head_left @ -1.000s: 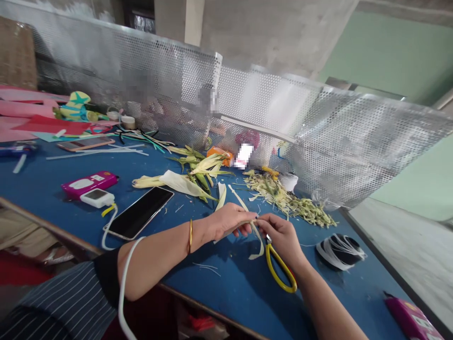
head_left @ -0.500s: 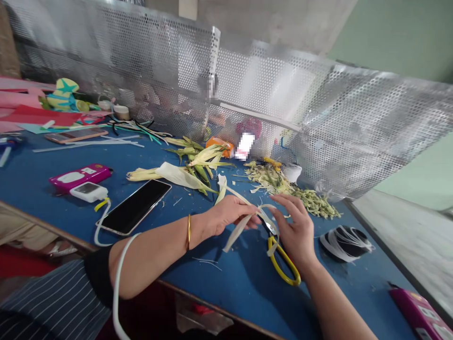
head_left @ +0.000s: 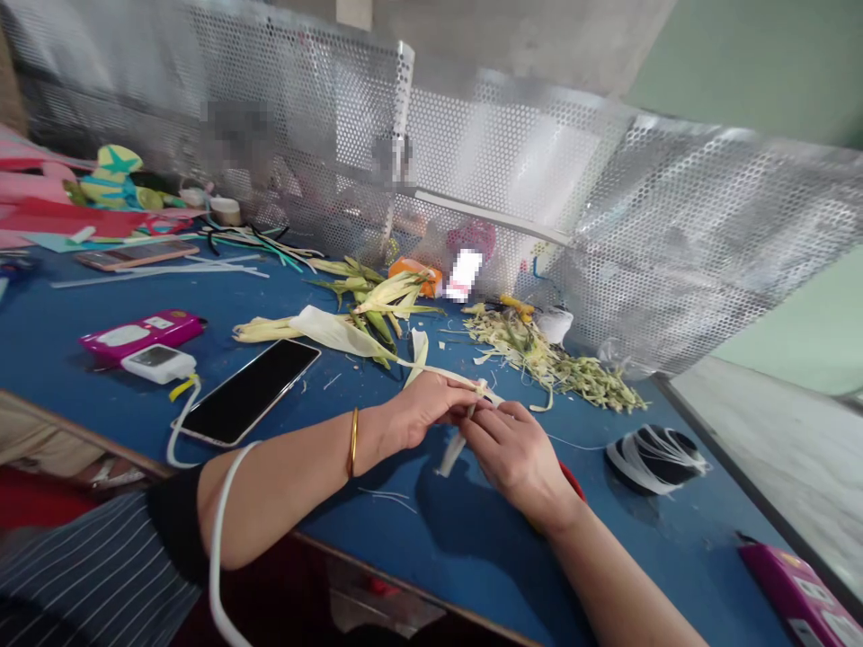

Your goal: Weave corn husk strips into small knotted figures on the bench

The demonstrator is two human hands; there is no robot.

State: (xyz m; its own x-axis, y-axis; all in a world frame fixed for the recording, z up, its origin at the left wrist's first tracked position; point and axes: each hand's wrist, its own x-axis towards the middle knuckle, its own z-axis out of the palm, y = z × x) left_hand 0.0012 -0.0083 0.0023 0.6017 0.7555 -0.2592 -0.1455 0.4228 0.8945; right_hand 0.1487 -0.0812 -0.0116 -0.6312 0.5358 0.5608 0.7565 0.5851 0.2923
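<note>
My left hand (head_left: 424, 409) pinches a pale corn-husk strip (head_left: 453, 451) just above the blue table (head_left: 418, 530). My right hand (head_left: 516, 454) meets it from the right, fingers closed on the same strip, which loops between the two hands. One end of the strip hangs down toward the table below my fingers. Scissors (head_left: 572, 481) lie under my right wrist; only a red sliver shows.
Whole husks (head_left: 357, 314) and a heap of trimmed scraps (head_left: 553, 364) lie behind my hands. A black phone (head_left: 246, 391), a white device (head_left: 158, 362) and a pink case (head_left: 138, 330) sit at left. A spool of white thread (head_left: 657, 454) stands at right. A perforated metal screen (head_left: 607, 225) backs the table.
My right hand, open above the strip half a second ago, has come down and closed on it beside my left hand. It now covers the yellow-handled scissors.
</note>
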